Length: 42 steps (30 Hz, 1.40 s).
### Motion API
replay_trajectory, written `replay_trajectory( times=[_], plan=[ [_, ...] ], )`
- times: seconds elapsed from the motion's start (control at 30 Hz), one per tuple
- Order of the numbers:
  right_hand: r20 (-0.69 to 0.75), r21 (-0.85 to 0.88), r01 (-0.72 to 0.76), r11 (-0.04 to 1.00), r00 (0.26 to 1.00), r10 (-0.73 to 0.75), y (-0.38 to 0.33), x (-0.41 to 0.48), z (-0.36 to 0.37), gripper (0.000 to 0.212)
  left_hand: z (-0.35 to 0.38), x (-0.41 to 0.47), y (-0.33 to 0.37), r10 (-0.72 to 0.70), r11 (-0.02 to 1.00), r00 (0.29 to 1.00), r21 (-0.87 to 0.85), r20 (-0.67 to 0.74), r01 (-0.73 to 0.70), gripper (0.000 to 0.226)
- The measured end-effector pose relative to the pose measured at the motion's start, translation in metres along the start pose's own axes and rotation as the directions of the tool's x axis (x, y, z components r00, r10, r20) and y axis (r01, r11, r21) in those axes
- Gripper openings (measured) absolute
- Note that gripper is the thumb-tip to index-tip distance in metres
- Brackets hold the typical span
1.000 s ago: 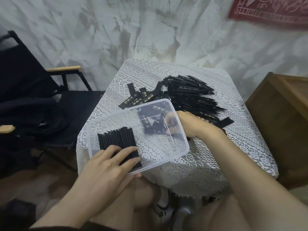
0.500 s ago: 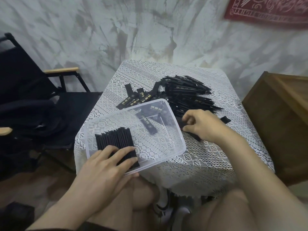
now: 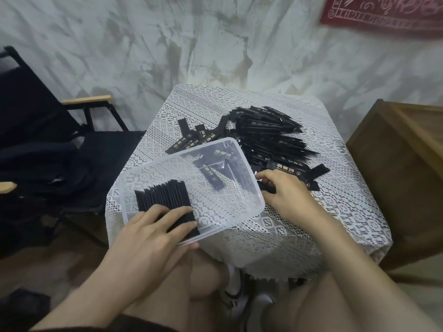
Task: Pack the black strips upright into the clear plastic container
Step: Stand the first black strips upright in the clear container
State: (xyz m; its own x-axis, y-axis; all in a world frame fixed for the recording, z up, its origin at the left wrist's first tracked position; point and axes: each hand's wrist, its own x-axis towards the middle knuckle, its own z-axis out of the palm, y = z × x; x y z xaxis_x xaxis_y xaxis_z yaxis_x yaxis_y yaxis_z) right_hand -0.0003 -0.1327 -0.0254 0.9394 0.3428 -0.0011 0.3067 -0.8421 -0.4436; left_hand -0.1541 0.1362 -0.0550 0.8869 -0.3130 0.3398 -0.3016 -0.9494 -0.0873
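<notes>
Pick-up step, we judge. R hand (image 3: 285,191) pinches strip (image 3: 266,188) beside container (image 3: 177,156) right wall. L hand (image 3: 153,227) flat, pressing packed row (image 3: 165,195), table near-left corner. Next: lift strip over rim, stand by row.

Soft, fairly dim indoor light here, coming from above and ahead. The lace tablecloth (image 3: 335,212) is the brightest thing in shot. The folding chair (image 3: 36,130) on the left sinks into near-black, its detail lost. The black strips (image 3: 271,135) merge into one dark mass with only thin glints. A pale sheen runs along the clear plastic container (image 3: 239,152) rim. The red cloth (image 3: 383,15) at top right is smeared with blur. Wide-angle bending stretches the edges, and the bottom of the frame is soft.
</notes>
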Motion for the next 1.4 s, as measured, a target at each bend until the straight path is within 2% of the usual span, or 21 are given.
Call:
replay_trajectory(
  times=[0.13,0.3,0.4,0.53,0.8,0.93,1.03,1.23,1.3,1.4],
  plan=[
    [0.018,0.012,0.003,1.000,1.000,-0.003,0.000,0.002,-0.004,0.039,0.002,0.000,0.000,-0.001,1.000,1.000,0.000,-0.005,0.001,0.049],
    [0.013,-0.223,-0.012,0.975,1.000,0.015,0.005,-0.003,-0.017,0.033,0.002,-0.001,0.000,0.005,1.000,1.000,0.006,-0.008,-0.005,0.049],
    [0.028,-0.218,-0.009,0.976,0.999,0.016,0.002,-0.002,-0.014,0.027,0.002,-0.001,0.001,0.004,1.000,1.000,0.006,-0.006,-0.004,0.048],
    [0.038,-0.253,0.063,0.965,0.998,-0.055,-0.003,0.005,-0.009,0.038,0.002,-0.002,0.000,-0.003,1.000,1.000,-0.005,-0.002,0.003,0.048],
    [0.006,-0.100,0.066,0.993,0.998,-0.065,-0.003,0.005,-0.001,0.037,0.002,-0.002,0.000,-0.001,1.000,1.000,-0.002,-0.011,0.001,0.049],
    [0.024,-0.172,0.131,0.976,0.991,-0.129,0.002,0.007,-0.004,0.036,0.002,-0.002,0.000,0.003,1.000,1.000,-0.002,-0.017,-0.003,0.048],
    [0.076,-0.181,0.175,0.968,0.984,-0.164,-0.001,0.013,-0.005,0.042,0.004,-0.002,-0.001,-0.005,1.000,1.000,-0.008,-0.014,0.005,0.047],
    [0.326,-0.280,0.280,0.918,0.927,-0.183,-0.010,0.029,-0.007,0.062,0.002,-0.002,0.000,-0.007,1.000,1.000,-0.013,-0.010,0.007,0.047],
    [0.365,-0.279,0.293,0.915,0.913,-0.181,-0.012,0.031,-0.010,0.072,0.002,-0.002,0.000,-0.005,1.000,1.000,-0.015,-0.007,0.005,0.048],
    [0.385,-0.270,0.301,0.915,0.905,-0.184,-0.011,0.034,-0.012,0.072,0.001,-0.002,0.000,-0.004,1.000,1.000,-0.013,-0.008,0.004,0.048]
  ],
)
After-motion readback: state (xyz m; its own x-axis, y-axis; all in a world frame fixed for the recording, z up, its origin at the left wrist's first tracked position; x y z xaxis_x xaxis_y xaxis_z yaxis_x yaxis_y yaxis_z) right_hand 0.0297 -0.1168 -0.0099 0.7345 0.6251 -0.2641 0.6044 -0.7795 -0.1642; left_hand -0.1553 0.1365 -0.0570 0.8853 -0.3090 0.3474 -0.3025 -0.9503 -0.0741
